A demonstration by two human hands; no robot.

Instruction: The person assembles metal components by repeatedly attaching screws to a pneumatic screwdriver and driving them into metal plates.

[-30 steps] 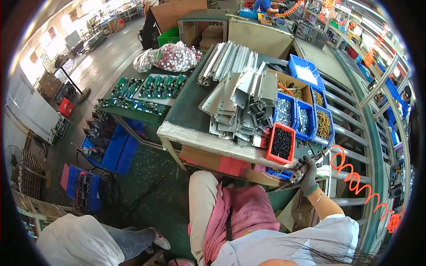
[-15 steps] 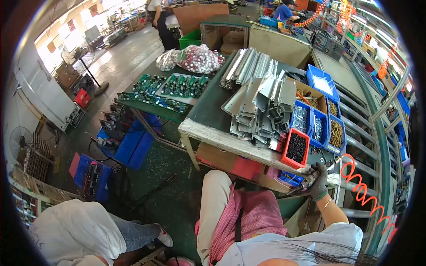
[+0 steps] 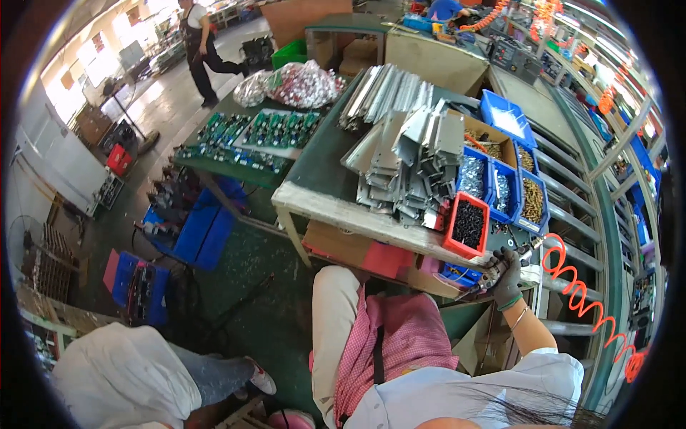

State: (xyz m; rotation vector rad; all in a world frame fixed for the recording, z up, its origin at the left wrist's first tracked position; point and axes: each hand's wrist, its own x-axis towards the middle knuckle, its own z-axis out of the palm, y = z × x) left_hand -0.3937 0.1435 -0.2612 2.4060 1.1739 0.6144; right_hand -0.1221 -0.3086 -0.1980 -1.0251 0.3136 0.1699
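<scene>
My right hand (image 3: pixel 508 277), in a dark glove with a green cuff, is closed around a small metal air tool (image 3: pixel 493 274) below the near right corner of the workbench (image 3: pixel 336 206). An orange coiled hose (image 3: pixel 580 294) runs off from the tool to the right. Just above the hand stands a red bin of black screws (image 3: pixel 468 224). My left hand is not in the picture. My lap, under a pink checked apron (image 3: pixel 400 336), fills the lower middle.
A pile of bent grey metal brackets (image 3: pixel 411 154) and blue bins of screws (image 3: pixel 509 187) cover the bench. Circuit boards (image 3: pixel 261 132) lie on a green table to the left, blue crates (image 3: pixel 204 227) under it. A person in white (image 3: pixel 121 379) sits lower left; another walks far off (image 3: pixel 200 43).
The view has swung and drawn closer to the bench. My right hand stays at the bench's near right corner with the tool in it. A walking person has come into view at the top.
</scene>
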